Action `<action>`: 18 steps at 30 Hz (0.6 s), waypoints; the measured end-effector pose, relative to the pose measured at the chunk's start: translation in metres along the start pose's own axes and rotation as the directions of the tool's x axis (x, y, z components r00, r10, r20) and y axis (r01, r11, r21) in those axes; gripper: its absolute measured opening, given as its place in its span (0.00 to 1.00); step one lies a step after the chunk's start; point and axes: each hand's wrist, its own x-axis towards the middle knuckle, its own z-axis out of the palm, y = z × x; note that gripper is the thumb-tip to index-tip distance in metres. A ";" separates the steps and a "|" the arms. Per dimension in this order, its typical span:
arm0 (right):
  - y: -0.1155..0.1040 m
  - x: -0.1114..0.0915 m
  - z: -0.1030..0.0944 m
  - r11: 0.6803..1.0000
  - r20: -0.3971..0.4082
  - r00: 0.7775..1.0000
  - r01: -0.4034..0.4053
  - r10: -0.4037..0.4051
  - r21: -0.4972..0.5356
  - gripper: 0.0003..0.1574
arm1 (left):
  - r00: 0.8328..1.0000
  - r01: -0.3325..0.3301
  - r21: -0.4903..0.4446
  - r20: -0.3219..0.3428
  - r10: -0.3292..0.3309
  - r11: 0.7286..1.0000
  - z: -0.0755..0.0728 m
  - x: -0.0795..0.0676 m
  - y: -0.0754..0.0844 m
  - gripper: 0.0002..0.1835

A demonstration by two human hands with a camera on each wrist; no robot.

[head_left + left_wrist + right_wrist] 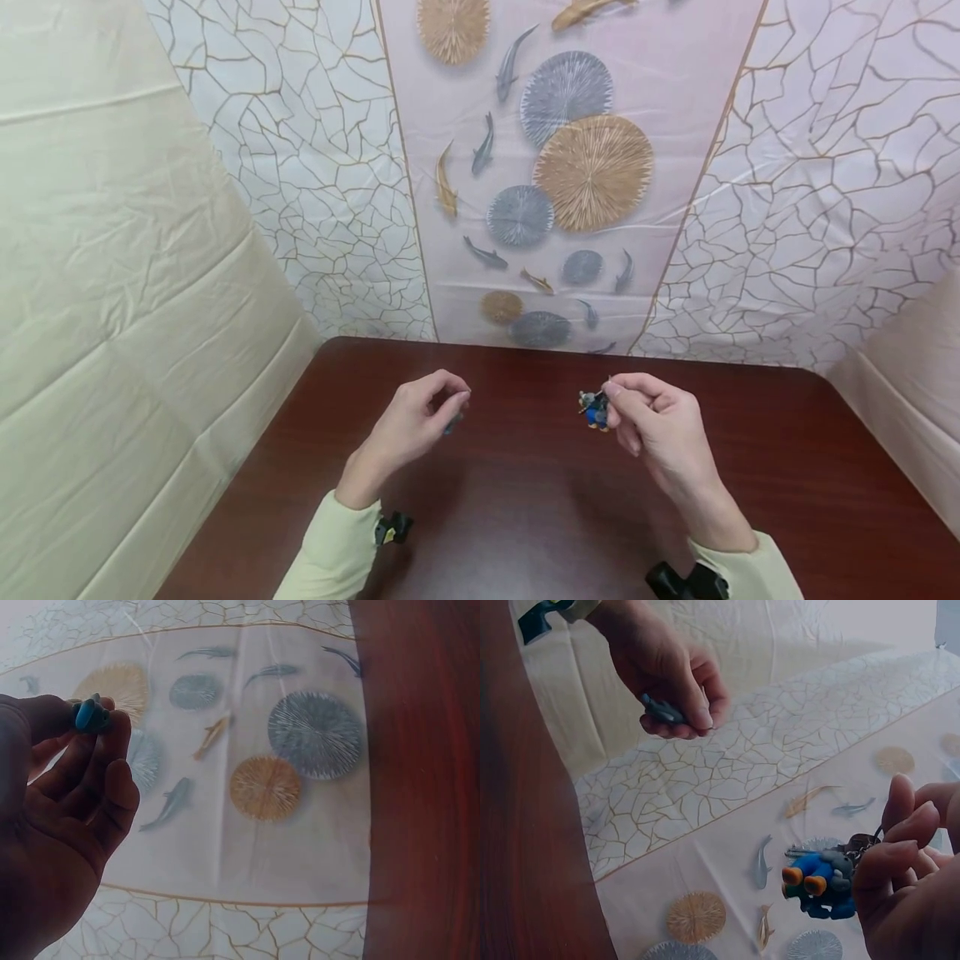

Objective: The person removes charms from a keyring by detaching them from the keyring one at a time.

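Note:
My left hand (411,417) pinches a small teal-blue object (91,715) between thumb and fingertips. Most of that object is covered in the head view; the right wrist view shows it as a smooth, rounded, grey-blue piece of unclear kind. Across from it, my right hand (667,429) holds a keychain (596,414) by its top end. From those fingers dangles a small blue and grey figure with orange feet (815,885), beside some metal parts that look like keys. Both hands are raised above the table, apart from each other.
Below the hands lies a dark red-brown table (510,517). Behind it hangs a cloth (465,275) printed with fish and round leaves. A cream cloth (112,333) stands along the left side. Dark wrist devices (393,527) sit at both cuffs.

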 end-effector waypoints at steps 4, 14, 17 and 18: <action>0.000 -0.002 -0.004 0.997 0.017 1.000 -0.017 0.019 -0.072 0.05 | 0.998 0.046 0.000 0.032 -0.046 0.999 -0.004 -0.004 -0.008 0.02; 0.001 -0.008 -0.012 0.981 0.057 0.995 -0.069 0.081 -0.179 0.06 | 0.956 0.259 0.018 0.139 -0.259 0.966 -0.011 -0.012 -0.038 0.03; 0.002 -0.010 -0.015 0.977 0.076 0.992 -0.087 0.103 -0.197 0.05 | 0.932 0.318 0.049 0.167 -0.322 0.947 -0.012 -0.015 -0.050 0.02; 0.003 -0.010 -0.016 0.975 0.081 0.991 -0.090 0.109 -0.201 0.05 | 0.924 0.334 0.060 0.177 -0.339 0.941 -0.012 -0.016 -0.054 0.02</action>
